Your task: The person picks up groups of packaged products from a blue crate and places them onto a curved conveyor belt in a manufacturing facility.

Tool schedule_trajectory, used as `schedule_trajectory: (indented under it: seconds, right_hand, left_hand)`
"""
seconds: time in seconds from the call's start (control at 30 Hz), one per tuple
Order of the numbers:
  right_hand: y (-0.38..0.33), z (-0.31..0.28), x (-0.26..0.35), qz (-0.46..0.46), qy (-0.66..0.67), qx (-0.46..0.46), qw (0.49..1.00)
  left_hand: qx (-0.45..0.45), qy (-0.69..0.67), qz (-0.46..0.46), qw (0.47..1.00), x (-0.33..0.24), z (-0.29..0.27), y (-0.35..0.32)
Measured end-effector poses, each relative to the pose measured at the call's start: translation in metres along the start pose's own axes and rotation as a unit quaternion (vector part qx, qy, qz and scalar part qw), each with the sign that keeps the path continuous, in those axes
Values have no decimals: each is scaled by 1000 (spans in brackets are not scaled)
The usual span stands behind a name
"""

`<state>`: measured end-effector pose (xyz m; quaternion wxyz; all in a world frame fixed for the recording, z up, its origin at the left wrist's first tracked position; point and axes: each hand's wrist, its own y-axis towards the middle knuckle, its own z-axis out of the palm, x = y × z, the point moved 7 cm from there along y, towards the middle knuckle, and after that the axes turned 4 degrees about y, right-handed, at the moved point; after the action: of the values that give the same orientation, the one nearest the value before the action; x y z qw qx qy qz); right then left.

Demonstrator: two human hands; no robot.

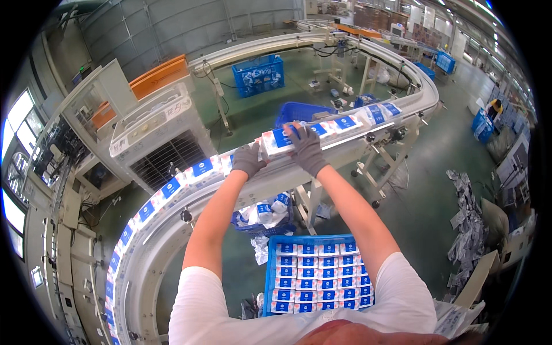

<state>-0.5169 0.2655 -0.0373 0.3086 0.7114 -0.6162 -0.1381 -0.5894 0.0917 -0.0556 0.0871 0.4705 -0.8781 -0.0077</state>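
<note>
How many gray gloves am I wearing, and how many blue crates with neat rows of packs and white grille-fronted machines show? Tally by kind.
Gray gloves: 2
Neat-row blue crate: 1
White grille-fronted machine: 1
Total: 4

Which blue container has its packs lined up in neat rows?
The blue crate at the bottom, nearest the person's body: its packs sit in tidy rows, while those in the blue basket below the conveyor lie jumbled.
</note>
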Motion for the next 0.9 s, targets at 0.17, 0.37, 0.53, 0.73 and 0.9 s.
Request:
schedule_trajectory:
  seconds: [0.17, 0.37, 0.53, 0.73, 0.9]
  right_hand:
    - [22, 15, 27, -126, 132, 75, 980]
    - [41, 38, 68, -62, 55, 178, 981]
    - [44, 43, 53, -56, 66, 165, 982]
    - [30, 59, -12, 71, -53, 273, 958]
    - [2, 73, 2, -93, -183, 168, 964]
  left_hand:
    - [-45, -2, -57, 997, 44, 20, -51]
    - [-54, -93, -121, 987, 95, 9, -68]
    - [13, -31, -49, 998, 104, 20, -74]
    - [-147, -60, -3, 987, 96, 27, -115]
    - [-281, -170, 29, 944, 21, -13, -188]
